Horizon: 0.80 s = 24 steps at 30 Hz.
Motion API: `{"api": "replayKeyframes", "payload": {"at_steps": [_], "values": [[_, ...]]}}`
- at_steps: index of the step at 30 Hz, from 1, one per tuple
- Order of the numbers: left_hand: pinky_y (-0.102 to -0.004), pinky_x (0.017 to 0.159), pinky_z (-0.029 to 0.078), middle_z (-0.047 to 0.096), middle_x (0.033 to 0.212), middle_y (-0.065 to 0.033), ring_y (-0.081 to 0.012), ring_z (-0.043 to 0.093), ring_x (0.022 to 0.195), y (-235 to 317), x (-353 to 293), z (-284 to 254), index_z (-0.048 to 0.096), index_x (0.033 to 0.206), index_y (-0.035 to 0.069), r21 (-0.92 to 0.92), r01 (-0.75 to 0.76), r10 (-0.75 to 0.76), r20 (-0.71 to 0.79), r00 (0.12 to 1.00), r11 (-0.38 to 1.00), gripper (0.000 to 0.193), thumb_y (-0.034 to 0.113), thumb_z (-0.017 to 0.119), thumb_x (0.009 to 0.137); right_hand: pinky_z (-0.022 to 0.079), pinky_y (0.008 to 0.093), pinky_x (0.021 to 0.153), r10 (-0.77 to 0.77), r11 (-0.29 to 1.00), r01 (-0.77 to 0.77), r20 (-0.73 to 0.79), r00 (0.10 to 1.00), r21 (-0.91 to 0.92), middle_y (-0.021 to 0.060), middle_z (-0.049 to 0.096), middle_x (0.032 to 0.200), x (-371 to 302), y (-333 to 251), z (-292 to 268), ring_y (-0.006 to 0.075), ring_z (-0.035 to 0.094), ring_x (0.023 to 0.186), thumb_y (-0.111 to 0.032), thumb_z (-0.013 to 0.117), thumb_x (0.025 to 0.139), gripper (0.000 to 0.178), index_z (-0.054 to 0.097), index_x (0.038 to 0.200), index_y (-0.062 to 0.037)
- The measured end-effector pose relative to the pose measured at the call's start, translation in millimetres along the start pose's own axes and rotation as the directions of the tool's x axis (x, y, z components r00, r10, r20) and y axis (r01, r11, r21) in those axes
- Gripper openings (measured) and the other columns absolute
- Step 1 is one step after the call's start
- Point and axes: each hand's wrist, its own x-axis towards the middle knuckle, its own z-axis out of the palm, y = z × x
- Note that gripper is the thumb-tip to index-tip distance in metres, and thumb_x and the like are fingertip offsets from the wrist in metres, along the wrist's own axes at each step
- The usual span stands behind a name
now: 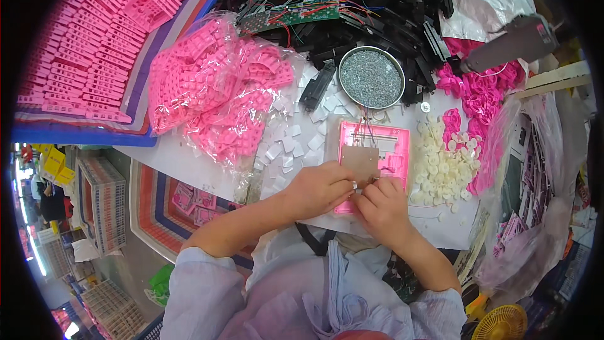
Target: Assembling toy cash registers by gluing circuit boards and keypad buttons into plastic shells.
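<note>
In front of me lies a pink plastic housing [404, 154], open side up, on the white tabletop. A flat brownish board [360, 160] rests in it, with thin wires [363, 132] running out past its far edge. My left hand [322, 187] reaches over the housing's left side, fingertips pinched at the board's near edge by a tiny white piece. My right hand [385, 209] lies over the near right part of the housing, its fingers curled in close to the left fingertips. What either hand pinches is too small and covered to make out.
Beyond the housing stands a round dish of small screws [371, 77], beside black plastic parts [393, 0] and green circuit boards [292, 16]. Left lie white pieces [289, 145] and bagged pink keypads [195, 75]; right, cream buttons [447, 164]. A grey electric screwdriver [513, 44] hangs at right.
</note>
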Motion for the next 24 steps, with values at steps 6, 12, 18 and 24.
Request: {"api": "replayKeyframes", "payload": {"at_steps": [6, 12, 18, 24], "values": [[-0.0342, 0.062, 0.054, 0.065, 0.099, -0.0044, -0.0237, 0.064, 0.082, -1.2, -1.7, 2.6, 0.067, 0.094, 0.008, 0.005, -0.009, 0.009, -0.002, 1.0, 1.0, 0.019, 0.011, 0.078, 0.078, 0.044, 0.0388, 0.075, -0.031, 0.999, 0.031, -0.002, 1.0, -0.015, 0.0046, 0.054, 0.079, -1.7, 3.3, 2.4, 0.0232, 0.053, 0.08, -0.015, 0.065, 0.07, 0.019, 0.068, 0.086, -0.0046], [-0.0342, 0.062, 0.053, 0.064, 0.099, -0.0059, -0.024, 0.064, 0.079, -3.1, -3.9, 5.8, 0.067, 0.094, 0.006, -0.031, -0.041, 0.04, -0.045, 0.998, 0.999, 0.02, 0.009, 0.078, 0.078, 0.043, 0.0392, 0.075, -0.065, 0.998, 0.065, -0.007, 0.998, 0.002, 0.0043, 0.053, 0.079, -3.4, 5.6, 0.8, 0.023, 0.053, 0.079, -0.015, 0.065, 0.069, 0.02, 0.067, 0.086, -0.0049], [-0.0344, 0.061, 0.053, 0.064, 0.098, -0.0064, -0.0243, 0.063, 0.079, -0.6, -2.9, 3.8, 0.066, 0.093, 0.005, -0.006, -0.028, 0.028, -0.004, 1.0, 1.0, 0.019, 0.008, 0.077, 0.078, 0.043, 0.0396, 0.079, -0.038, 0.999, 0.039, 0.06, 0.997, -0.015, 0.004, 0.053, 0.08, 0.3, 2.7, -1.1, 0.0226, 0.053, 0.083, -0.015, 0.064, 0.07, 0.019, 0.067, 0.086, -0.005], [-0.0327, 0.063, 0.053, 0.064, 0.098, -0.0073, -0.0248, 0.063, 0.079, 2.9, -3.0, 3.3, 0.065, 0.093, 0.005, 0.016, 0.022, -0.022, -0.005, 1.0, 1.0, 0.017, 0.008, 0.076, 0.081, 0.042, 0.0403, 0.083, 0.037, 0.999, -0.028, 0.211, 0.977, -0.044, 0.0037, 0.055, 0.082, 1.3, -7.3, -13.2, 0.0232, 0.054, 0.088, -0.014, 0.065, 0.075, 0.022, 0.071, 0.095, -0.006]]}}
